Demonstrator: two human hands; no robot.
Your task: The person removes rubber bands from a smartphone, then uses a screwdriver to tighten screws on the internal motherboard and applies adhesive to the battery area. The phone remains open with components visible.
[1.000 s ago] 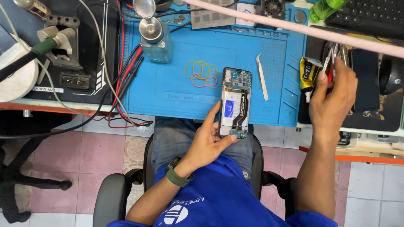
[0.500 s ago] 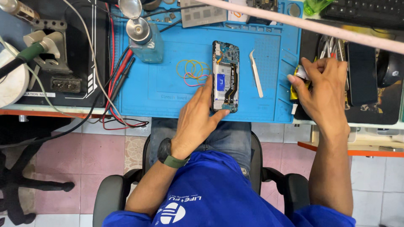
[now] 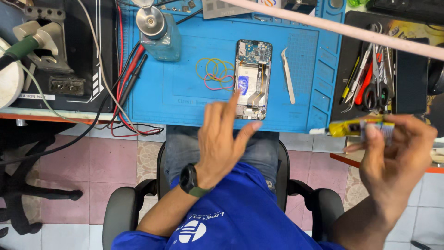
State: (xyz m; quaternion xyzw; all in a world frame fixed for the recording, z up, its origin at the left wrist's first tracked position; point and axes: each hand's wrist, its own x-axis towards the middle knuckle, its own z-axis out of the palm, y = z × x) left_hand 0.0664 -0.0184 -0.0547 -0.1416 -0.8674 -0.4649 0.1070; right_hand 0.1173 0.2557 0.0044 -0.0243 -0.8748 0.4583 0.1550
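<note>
Blue mat (image 3: 185, 97) carries one opened phone (image 3: 252, 79) near its front edge, left hand (image 3: 222, 139) spread empty (blurred), right hand (image 3: 393, 157) pinching one yellow tube (image 3: 358, 126).

The phone (image 3: 252, 78) lay on the blue mat (image 3: 185, 99), boxed in on both sides: rubber bands (image 3: 213, 73) just left of it, tweezers (image 3: 288, 74) just right. Bare mat stretched left of the bands as far as the red and black leads (image 3: 129, 76) at the mat's left edge. A glass bottle (image 3: 157, 33) stood at the far left corner. The near edge in front of the phone was open but for the left hand (image 3: 222, 139) hovering there. Right, a tool pile (image 3: 370, 76) crowded the dark tray; the right hand (image 3: 393, 162) with a yellow tube (image 3: 356, 126) hung near it.
</note>
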